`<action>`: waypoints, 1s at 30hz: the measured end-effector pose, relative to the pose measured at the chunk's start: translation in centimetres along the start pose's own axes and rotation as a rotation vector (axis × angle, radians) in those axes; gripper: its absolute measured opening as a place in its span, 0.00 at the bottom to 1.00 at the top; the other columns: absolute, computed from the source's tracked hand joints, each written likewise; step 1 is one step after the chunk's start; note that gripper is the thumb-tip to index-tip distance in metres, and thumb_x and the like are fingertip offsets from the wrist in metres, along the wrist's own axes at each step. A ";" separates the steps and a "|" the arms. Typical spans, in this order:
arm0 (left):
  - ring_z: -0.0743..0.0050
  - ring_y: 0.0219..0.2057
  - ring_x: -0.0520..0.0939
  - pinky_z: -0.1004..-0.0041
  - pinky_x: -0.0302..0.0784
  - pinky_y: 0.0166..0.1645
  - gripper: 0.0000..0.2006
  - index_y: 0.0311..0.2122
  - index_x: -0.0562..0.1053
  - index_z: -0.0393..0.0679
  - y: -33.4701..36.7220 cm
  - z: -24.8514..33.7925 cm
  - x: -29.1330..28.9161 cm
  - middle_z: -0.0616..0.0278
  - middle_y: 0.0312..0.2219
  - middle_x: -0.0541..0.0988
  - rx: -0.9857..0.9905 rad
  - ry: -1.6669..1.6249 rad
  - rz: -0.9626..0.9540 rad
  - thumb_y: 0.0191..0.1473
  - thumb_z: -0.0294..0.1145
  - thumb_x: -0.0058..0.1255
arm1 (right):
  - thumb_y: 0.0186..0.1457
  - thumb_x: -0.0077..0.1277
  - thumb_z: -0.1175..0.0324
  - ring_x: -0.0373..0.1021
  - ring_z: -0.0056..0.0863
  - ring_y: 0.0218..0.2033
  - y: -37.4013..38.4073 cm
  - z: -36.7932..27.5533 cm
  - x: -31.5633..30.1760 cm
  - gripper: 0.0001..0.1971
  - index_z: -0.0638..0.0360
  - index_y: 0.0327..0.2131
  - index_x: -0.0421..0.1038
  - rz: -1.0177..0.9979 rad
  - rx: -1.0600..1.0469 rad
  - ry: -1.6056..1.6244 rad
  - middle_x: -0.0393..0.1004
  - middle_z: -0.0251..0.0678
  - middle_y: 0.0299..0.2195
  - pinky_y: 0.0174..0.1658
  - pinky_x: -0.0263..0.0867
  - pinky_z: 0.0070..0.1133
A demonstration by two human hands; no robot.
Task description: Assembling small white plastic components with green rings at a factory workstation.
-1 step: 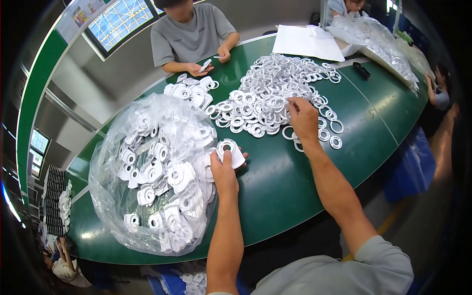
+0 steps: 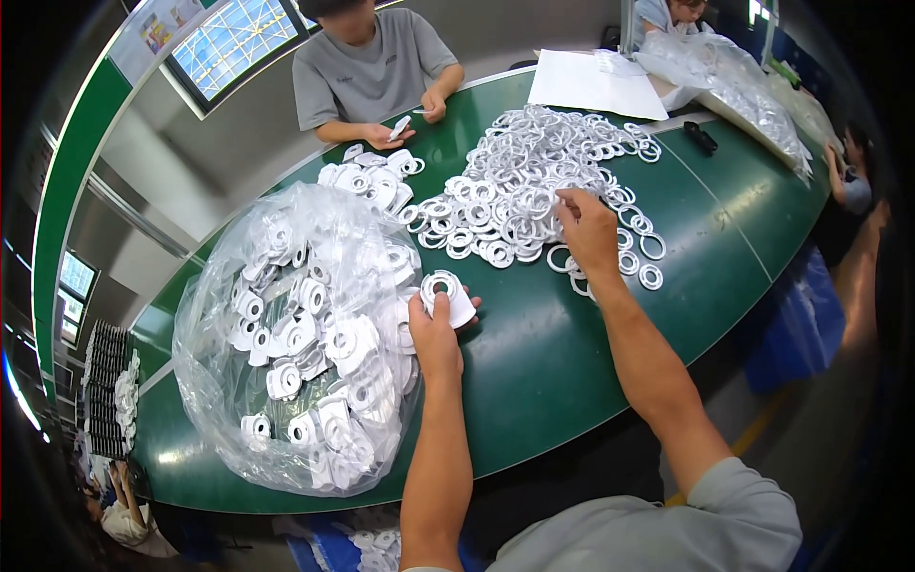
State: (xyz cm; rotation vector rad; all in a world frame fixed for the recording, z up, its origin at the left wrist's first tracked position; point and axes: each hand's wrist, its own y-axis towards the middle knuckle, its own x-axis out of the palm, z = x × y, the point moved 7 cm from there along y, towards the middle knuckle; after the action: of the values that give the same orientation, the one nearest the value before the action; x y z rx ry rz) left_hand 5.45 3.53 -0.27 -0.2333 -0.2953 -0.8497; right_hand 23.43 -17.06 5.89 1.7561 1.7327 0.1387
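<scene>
Head view, clock directions from the middle of the view. The left hand point(image 2: 437, 336) is at the centre, gripping a white flat part point(image 2: 461, 311): thumb over the upper face beside the round opening, fingers behind the right edge. The part is tilted up toward the camera. The right hand point(image 2: 593, 232) is at 2 o'clock, thumb and forefinger close together at the edge of a pile of white rings point(image 2: 505, 172), which lies at 1 o'clock on the green desk point(image 2: 543, 353). Whether a ring is pinched cannot be told.

At 8 o'clock a clear plastic bag point(image 2: 205, 391) contains many similar parts. At 11 o'clock a co-worker point(image 2: 372, 71) has small white pieces in hand.

Handling, by judgement: the part appears light, stiff and probably moulded plastic; its smooth face may slip under a dry thumb. The flat outer edges offer the soundest hold, leaving the opening uncovered. The rings appear light and fairly stiff, their narrow bands possibly liable to bend; each is best taken by the rim. Overlapping rings may catch on one another. The bag film appears soft and slippery.
</scene>
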 end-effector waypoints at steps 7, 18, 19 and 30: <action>0.60 0.30 0.83 0.73 0.78 0.25 0.11 0.48 0.62 0.39 0.7 -0.9 0.2 0.51 0.35 0.78 -0.006 0.022 -0.023 0.62 0.30 0.38 | 0.53 0.51 0.72 0.73 0.21 0.23 1.3 0.4 -7.2 0.10 0.62 0.39 0.74 0.068 0.060 -0.006 0.77 0.37 0.27 0.25 0.68 0.20; 0.63 0.30 0.83 0.75 0.76 0.25 0.11 0.47 0.63 0.40 0.8 -0.6 1.5 0.53 0.36 0.78 0.040 0.112 -0.051 0.62 0.31 0.38 | 0.48 0.57 0.64 0.73 0.34 0.34 -0.4 10.1 -15.7 0.14 0.62 0.37 0.76 -0.129 0.131 -0.434 0.76 0.41 0.29 0.40 0.68 0.27; 0.64 0.30 0.83 0.76 0.76 0.25 0.11 0.47 0.63 0.40 0.8 -0.7 1.5 0.53 0.36 0.78 0.037 0.124 -0.056 0.62 0.31 0.38 | 0.48 0.58 0.63 0.72 0.37 0.36 -1.4 10.1 -15.5 0.14 0.62 0.36 0.76 -0.111 0.106 -0.546 0.75 0.41 0.29 0.41 0.67 0.28; 0.61 0.29 0.83 0.75 0.79 0.27 0.11 0.47 0.62 0.37 0.8 -1.1 1.8 0.49 0.35 0.78 0.060 0.044 -0.142 0.61 0.29 0.40 | 0.51 0.54 0.70 0.71 0.23 0.21 0.9 9.3 -13.4 0.08 0.65 0.33 0.72 -0.125 0.441 0.058 0.74 0.37 0.28 0.21 0.66 0.20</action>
State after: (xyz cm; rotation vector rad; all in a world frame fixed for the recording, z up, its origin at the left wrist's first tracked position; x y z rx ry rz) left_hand 7.31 2.44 -0.76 -0.1385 -0.2987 -0.9839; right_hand 27.39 -32.81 3.98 1.9523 2.0233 -0.2696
